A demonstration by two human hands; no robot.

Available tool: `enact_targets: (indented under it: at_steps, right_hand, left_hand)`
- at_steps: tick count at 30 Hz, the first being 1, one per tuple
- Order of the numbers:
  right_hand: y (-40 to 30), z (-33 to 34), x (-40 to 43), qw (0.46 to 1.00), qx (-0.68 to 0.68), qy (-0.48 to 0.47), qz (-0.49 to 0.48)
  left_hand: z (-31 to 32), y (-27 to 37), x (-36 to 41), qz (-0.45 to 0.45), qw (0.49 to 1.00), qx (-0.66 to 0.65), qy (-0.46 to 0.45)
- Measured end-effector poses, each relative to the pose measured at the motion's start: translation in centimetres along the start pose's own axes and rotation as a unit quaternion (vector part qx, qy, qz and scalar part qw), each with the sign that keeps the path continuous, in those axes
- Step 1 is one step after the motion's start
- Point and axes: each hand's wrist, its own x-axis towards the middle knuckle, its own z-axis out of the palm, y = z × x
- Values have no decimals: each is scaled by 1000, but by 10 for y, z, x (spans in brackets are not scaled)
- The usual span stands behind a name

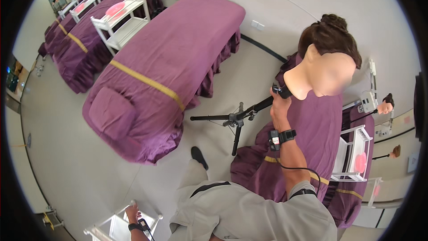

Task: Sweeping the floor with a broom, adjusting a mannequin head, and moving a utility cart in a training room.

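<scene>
A mannequin head point(329, 63) with dark hair in a bun tops a black tripod stand point(236, 117) in the upper right. My right hand point(280, 105) is closed around the stand's post just below the mannequin's neck. At the lower left, my left hand point(133, 212) is at the corner of a white trolley point(117, 224), its fingers curled; whether it grips the frame cannot be told. Both wrists wear a strapped device with a cable.
A purple-covered bed point(174, 50) with a yellow band stands ahead; another purple bed point(311, 134) lies beside my right arm. White trolleys point(120, 23) with pink basins point(115, 9) and other mannequin heads point(386, 104) stand around. The tripod's legs spread over the floor.
</scene>
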Motion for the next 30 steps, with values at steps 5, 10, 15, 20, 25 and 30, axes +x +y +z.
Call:
enact_targets:
  at_steps: [5,10,15,20,25,30]
  right_hand:
    - [22,31,84,997,-41,63,-17]
    - [31,47,184,990,-99,94,-45]
    - [42,64,295,989,-91,104,-51]
    - [95,61,425,990,-79,100,-64]
    - [175,98,553,993,-76,73,-46]
    - [232,86,643,988,-93,120,15]
  left_hand:
    - [58,149,29,38,993,23,-108]
    - [111,302,35,146,982,5,-121]
    - [180,402,25,184,972,29,-143]
    - [262,447,36,126,978,59,-157]
    - [296,402,61,101,970,123,-186]
    - [361,564,-72,52,978,99,-175]
